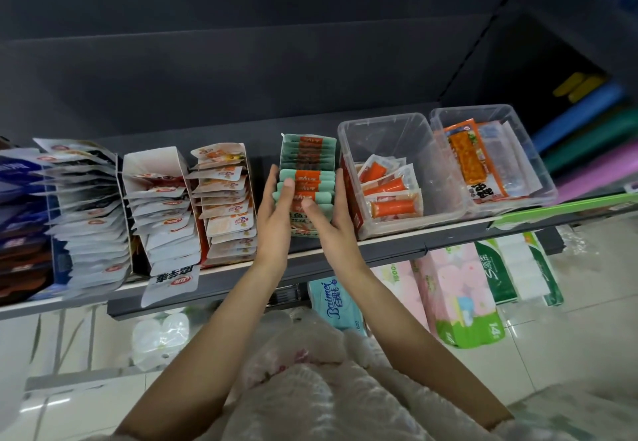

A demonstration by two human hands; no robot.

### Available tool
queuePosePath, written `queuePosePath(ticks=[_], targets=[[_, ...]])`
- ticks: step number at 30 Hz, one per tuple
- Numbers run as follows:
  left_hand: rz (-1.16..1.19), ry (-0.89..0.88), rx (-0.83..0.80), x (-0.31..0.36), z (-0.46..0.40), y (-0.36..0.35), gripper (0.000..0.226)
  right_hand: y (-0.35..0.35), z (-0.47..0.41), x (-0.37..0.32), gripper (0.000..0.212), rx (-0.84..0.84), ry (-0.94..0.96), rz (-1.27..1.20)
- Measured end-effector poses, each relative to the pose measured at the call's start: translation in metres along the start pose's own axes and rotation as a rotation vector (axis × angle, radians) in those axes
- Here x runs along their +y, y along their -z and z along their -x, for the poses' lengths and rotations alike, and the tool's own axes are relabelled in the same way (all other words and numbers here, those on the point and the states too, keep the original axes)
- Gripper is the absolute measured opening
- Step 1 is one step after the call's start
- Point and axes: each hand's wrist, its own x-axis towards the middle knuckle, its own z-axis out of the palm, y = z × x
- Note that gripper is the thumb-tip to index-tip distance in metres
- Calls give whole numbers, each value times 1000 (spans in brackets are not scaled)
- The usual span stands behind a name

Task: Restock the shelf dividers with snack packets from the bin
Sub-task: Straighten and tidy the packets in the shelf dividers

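Note:
A row of green-and-orange snack packets (pixel 308 161) stands upright on the dark shelf (pixel 379 247), near its middle. My left hand (pixel 274 212) presses the row's left side and its thumb lies over the front packets. My right hand (pixel 335 216) holds the right side, thumb curled onto the front packet. Both hands squeeze the front group of packets together between them. To the right, a clear plastic bin (pixel 386 136) holds a few orange sausage packets (pixel 392 192).
White packets fill cardboard dividers (pixel 152 164) and rows (pixel 224 199) to the left; dark packets sit at the far left. A second clear bin (pixel 490 119) with orange packets stands far right. Tissue packs (pixel 455 299) lie below the shelf.

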Motion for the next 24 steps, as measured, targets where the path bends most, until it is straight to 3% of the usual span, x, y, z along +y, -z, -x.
queuePosePath(ticks=[12,14,20,24], targets=[[-9,-172,-73,8,-11,0,54,6,-17,-8,79,80,205,300],[-30,-135,-45,7,-17,0,56,0,-22,-12,79,40,130,332],[13,-53,-72,3,-10,4,52,10,-14,-10,62,-19,-22,-54],[41,-43,-66,-13,-2,6,53,13,-2,4,69,-70,-10,-53]])
